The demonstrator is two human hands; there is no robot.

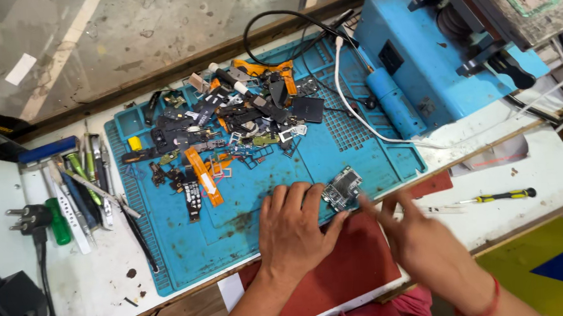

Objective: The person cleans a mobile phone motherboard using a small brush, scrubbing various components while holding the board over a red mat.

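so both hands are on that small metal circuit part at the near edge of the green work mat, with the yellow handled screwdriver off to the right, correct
Not quite: the work mat is blue, not green, as the head view shows. The rest holds: the left hand and right hand meet at the small metal circuit part at the mat's near edge, and the yellow handled screwdriver lies off to the right.

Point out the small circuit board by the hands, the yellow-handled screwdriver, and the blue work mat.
small circuit board [342,188], head view, centre of its metal shielding.
yellow-handled screwdriver [508,195], head view, middle of the handle.
blue work mat [367,149], head view, bare patch right of the parts pile.
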